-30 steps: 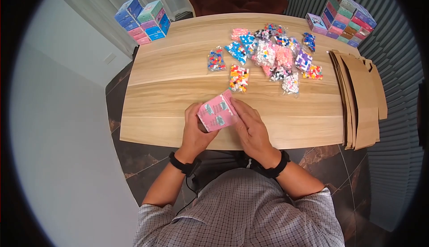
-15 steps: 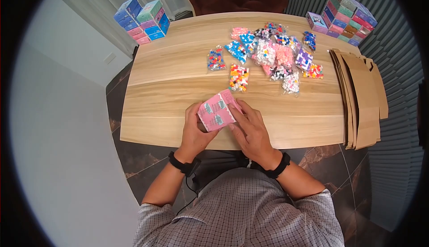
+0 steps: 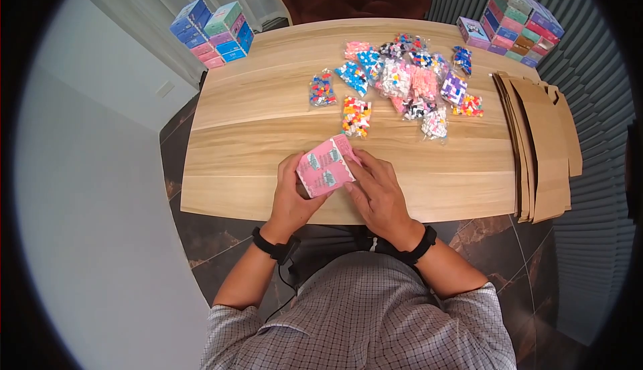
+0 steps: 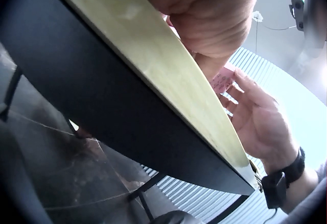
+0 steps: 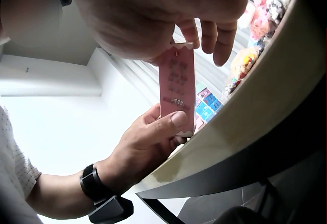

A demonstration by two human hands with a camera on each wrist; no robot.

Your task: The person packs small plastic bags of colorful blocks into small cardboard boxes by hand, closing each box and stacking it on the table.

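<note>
A small pink cardboard box (image 3: pixel 325 177) with printed text and teal pictures is held above the table's near edge. My left hand (image 3: pixel 290 194) grips its left end, and the right wrist view shows that thumb laid along the box's narrow printed side (image 5: pixel 176 83). At the other end my right hand (image 3: pixel 383 199) has thumb and forefinger at the box's edge, pinching it. The remaining right fingers (image 5: pixel 223 42) reach past the box without curling round it. A little pink flap (image 3: pixel 353 158) shows beside the right forefinger.
Beyond the box, clear bags of coloured building bricks (image 3: pixel 408 82) are heaped on the wooden table (image 3: pixel 241 142). Stacked small boxes stand at the back left (image 3: pixel 218 32) and back right (image 3: pixel 522 28). Flattened brown paper bags (image 3: pixel 539 149) lie along the right edge.
The right fingers have shifted a little along the box's right end, first back off its edge. The box has tilted slightly; the left hand keeps its grip.
</note>
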